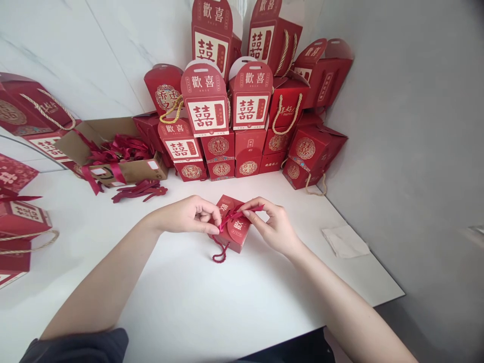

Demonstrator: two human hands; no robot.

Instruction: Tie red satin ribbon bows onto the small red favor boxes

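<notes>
A small red gift box lies on the white table in front of me, its rounded flaps closed on top. A dark red ribbon crosses the top of the box. My left hand pinches one end of the ribbon at the left side of the box. At the right, my right hand pinches the other part, with a ribbon tail sticking out past its fingers. From the box's near left side hangs a twisted dark red cord handle, which rests on the table.
Stacked red gift boxes stand against the back wall. Left of them, a cardboard box holds tangled red ribbons, with a ribbon bundle before it. More red boxes are at far left. A folded white cloth or tissue lies right.
</notes>
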